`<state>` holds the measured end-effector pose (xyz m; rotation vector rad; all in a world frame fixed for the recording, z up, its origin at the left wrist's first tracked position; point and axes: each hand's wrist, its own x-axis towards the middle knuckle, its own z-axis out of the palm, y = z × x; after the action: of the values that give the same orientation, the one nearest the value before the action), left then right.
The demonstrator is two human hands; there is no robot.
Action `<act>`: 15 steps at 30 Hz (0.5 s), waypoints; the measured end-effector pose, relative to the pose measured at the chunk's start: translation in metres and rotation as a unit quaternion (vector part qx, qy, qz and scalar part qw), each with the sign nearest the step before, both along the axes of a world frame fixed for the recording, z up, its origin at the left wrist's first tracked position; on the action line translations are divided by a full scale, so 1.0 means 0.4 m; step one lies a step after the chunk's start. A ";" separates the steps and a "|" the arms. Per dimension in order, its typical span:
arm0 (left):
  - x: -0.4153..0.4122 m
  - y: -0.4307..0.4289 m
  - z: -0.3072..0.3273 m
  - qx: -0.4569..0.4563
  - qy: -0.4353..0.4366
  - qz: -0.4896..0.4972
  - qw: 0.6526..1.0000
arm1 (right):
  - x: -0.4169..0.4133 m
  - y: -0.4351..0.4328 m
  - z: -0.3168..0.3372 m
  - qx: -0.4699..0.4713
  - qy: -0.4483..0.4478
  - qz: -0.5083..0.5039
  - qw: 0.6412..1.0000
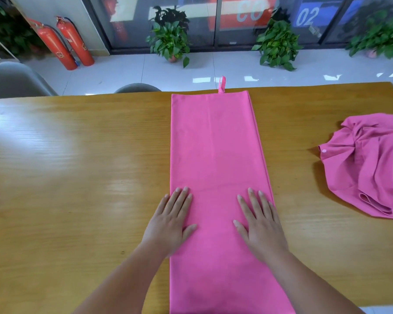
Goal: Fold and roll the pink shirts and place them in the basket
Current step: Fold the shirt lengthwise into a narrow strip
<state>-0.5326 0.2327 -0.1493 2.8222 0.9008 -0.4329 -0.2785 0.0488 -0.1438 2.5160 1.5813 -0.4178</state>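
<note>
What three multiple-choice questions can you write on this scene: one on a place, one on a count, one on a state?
1. Where is the crumpled pink shirt?
A. on a chair
B. on the floor
C. on the table, right of the folded pink cloth

2. How many red fire extinguishers stand on the floor?
A. one
B. two
C. three

3. How do the left hand and right hand lie?
A. flat on the folded pink cloth, fingers straight
B. gripping its far edge
C. lifted in the air

Answers: C, it lies apart at the table's right side; B, two stand side by side at the far left; A, both palms rest on the cloth.
</note>
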 end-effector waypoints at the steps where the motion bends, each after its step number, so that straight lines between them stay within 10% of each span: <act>1: 0.027 0.035 0.003 0.008 0.011 -0.001 1.000 | 0.022 0.034 -0.004 -0.002 -0.005 0.000 1.000; 15: -0.031 -0.144 -0.005 -0.023 -0.069 -0.009 0.997 | -0.052 -0.082 0.016 0.028 0.023 0.027 0.999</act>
<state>-0.5451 0.1752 -0.1513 2.7809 0.8281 -0.2543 -0.2995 0.0161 -0.1374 2.5152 1.6955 -0.4327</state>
